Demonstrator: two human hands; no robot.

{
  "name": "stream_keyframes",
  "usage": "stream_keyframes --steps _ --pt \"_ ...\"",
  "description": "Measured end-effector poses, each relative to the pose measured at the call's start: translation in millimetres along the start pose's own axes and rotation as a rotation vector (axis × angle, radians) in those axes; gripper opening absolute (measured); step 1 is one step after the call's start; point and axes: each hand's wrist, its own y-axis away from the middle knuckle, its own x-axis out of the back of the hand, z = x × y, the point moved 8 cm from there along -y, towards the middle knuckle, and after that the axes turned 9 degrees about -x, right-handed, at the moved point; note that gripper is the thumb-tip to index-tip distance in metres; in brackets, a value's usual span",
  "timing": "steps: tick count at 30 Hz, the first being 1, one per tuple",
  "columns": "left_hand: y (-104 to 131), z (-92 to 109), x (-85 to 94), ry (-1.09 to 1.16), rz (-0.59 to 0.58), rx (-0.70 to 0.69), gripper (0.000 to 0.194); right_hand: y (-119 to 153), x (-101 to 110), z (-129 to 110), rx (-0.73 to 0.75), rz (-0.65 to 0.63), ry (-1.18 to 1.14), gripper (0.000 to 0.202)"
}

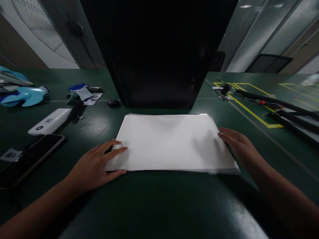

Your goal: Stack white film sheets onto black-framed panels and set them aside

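One paper stack (161, 142) lies on the desk (159, 205); your left hand (93, 166), fingers apart, touches its left edge, your right hand (240, 146) its right, fingers' grip unclear. Beyond: one screen (159, 56), one mouse (113, 103).

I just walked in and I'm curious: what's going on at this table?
A person's left hand rests on the left end of some white paper, while the right hand is at its right edge. The paper lies flat on the green table, in front of a large black panel.
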Motion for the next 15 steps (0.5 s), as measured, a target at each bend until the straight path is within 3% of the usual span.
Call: stream_keyframes --steps 3,6,11,15 --pt "0 -1 -1.1 0.006 -0.018 0.017 0.069 0 5 2 -0.157 -0.008 -0.45 0.039" --pt "0 -1 -1.1 0.016 -0.023 0.028 0.068 3 9 -4 -0.246 0.004 -0.678 0.032" --pt "0 -2 -0.7 0.03 -0.028 0.043 0.068 -2 14 -5 -0.322 -0.076 -0.719 0.04" --pt "-1 -1 -0.8 0.034 -0.048 0.041 0.069 -12 17 5 -0.314 -0.075 -0.602 0.064"
